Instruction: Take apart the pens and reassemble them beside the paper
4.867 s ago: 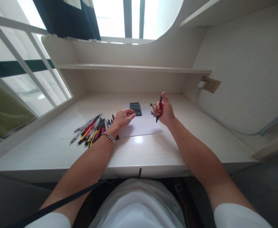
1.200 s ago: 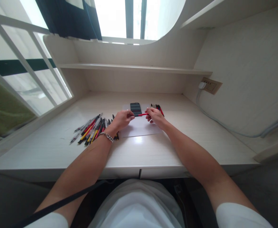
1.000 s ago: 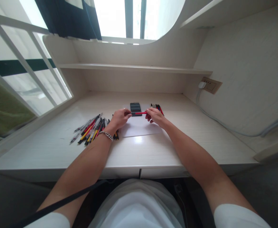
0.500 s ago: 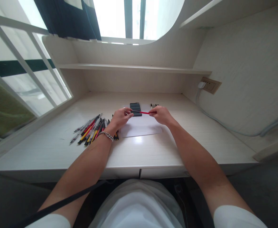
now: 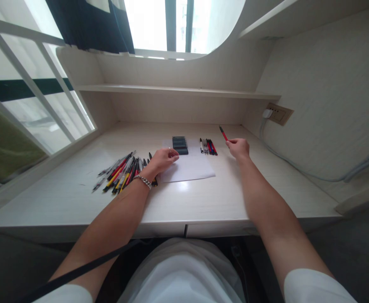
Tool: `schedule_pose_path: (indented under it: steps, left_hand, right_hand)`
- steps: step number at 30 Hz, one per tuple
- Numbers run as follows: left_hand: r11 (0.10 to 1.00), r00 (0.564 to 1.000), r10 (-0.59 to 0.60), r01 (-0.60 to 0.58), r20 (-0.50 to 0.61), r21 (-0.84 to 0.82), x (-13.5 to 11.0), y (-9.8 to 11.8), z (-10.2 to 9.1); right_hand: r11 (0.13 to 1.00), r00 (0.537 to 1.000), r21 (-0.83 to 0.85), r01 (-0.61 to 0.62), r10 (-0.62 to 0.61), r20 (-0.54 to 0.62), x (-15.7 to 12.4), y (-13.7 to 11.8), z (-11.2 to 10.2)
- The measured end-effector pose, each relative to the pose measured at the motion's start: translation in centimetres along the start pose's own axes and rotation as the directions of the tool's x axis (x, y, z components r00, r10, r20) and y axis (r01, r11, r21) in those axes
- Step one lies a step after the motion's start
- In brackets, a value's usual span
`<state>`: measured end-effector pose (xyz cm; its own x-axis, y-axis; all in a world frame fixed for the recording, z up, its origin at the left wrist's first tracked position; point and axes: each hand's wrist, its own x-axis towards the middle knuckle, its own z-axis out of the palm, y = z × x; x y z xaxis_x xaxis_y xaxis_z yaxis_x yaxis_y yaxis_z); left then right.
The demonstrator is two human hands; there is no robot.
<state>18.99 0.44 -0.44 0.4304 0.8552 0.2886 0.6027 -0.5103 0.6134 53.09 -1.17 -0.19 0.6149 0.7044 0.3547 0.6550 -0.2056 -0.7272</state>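
Note:
My right hand (image 5: 239, 148) is closed on a red pen (image 5: 224, 134) with a black end, held tilted above the desk with that end pointing up and away. To the left of it, several pens (image 5: 209, 147) with white, black, red and blue parts lie side by side in a row. My left hand (image 5: 164, 160), with a ring and a chain bracelet, rests over the left part of a white paper sheet (image 5: 192, 170). Its fingers are loosely bent and nothing shows between them. Just beyond that hand lies a dark, flat rectangular object (image 5: 180, 145).
A loose pile of pens (image 5: 119, 172) in several colours lies left of my left wrist, partly behind it. A shelf (image 5: 178, 89) runs above the back of the white desk (image 5: 197, 206). At right, a cable (image 5: 293, 168) hangs from a wall socket (image 5: 280, 113).
My right hand has moved right with the red pen and tilted it upward, uncovering the row of pens. My left hand has let go of the pen and drawn slightly lower.

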Motion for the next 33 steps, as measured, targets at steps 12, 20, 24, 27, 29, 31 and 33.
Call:
schedule_pose_path:
  steps: [12,20,24,27,29,31,33]
  left_hand:
    - [1.0,0.999,0.01,-0.009,0.03,-0.015,0.0,-0.1,0.2]
    - [0.999,0.999,0.003,-0.002,0.034,-0.033,-0.1,-0.2,0.3]
    - [1.0,0.999,0.006,-0.005,0.035,-0.025,-0.1,0.0,0.2]
    - [1.0,0.999,0.003,-0.003,0.032,-0.013,-0.2,0.3,0.1]
    - [1.0,1.0,0.008,-0.008,0.026,0.005,-0.4,0.5,-0.1]
    - [0.999,1.0,0.018,-0.018,0.012,0.039,-0.5,0.8,-0.3]
    - [0.996,1.0,0.025,-0.025,-0.003,0.081,-0.6,1.1,-0.7]
  right_hand:
    - [0.94,0.974,-0.341,-0.008,0.084,0.209,-1.7,-0.5,2.4]
    - [0.925,0.964,-0.377,0.035,0.068,0.258,-2.0,-1.0,2.3]
    - [0.926,0.962,-0.375,0.044,0.062,0.265,-2.1,-1.1,2.4]
    - [0.927,0.962,-0.372,0.051,0.054,0.268,-2.2,-1.1,2.4]
    - [0.926,0.961,-0.373,0.054,0.053,0.271,-2.3,-1.2,2.3]
    - [0.926,0.961,-0.375,0.05,0.058,0.271,-2.3,-1.3,2.3]
    - [0.921,0.966,-0.386,0.054,0.049,0.253,-2.4,-1.5,2.2]
